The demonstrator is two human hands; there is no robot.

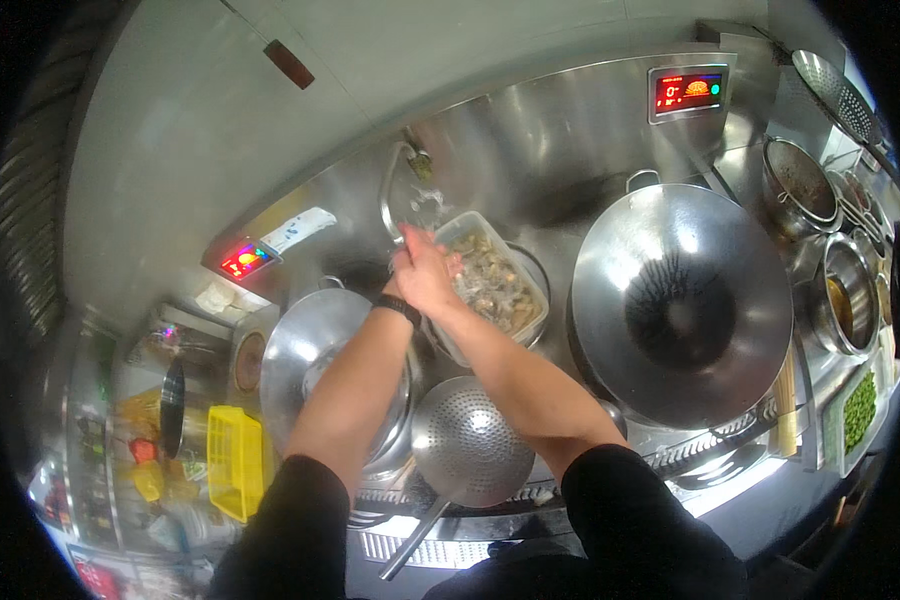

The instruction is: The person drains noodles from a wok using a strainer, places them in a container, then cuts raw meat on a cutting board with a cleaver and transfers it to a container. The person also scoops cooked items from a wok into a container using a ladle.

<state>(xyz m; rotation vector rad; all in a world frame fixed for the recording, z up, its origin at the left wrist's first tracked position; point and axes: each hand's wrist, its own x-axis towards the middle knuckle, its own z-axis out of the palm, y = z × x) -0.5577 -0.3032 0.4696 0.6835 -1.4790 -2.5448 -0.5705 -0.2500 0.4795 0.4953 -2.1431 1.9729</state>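
Note:
My right hand (pixel 425 279) overlaps my left hand (pixel 450 261) just below a metal tap (pixel 388 191), where water splashes. Both are at the left edge of a clear plastic tub (pixel 538 319) filled with pieces of food, perhaps mushrooms or shellfish, in water. No object can be made out in either hand, and the overlap hides most of the left one. A dark band circles my left wrist. Nearer to me lies a perforated metal strainer ladle (pixel 472 442), its handle pointing towards me.
A large wok (pixel 682 300) stands at the right, and another metal wok (pixel 289 352) at the left, partly behind my arm. A yellow plastic basket (pixel 236 461) is further left. Metal pots (pixel 847 292) and a tray of chopped greens (pixel 860 412) line the right side.

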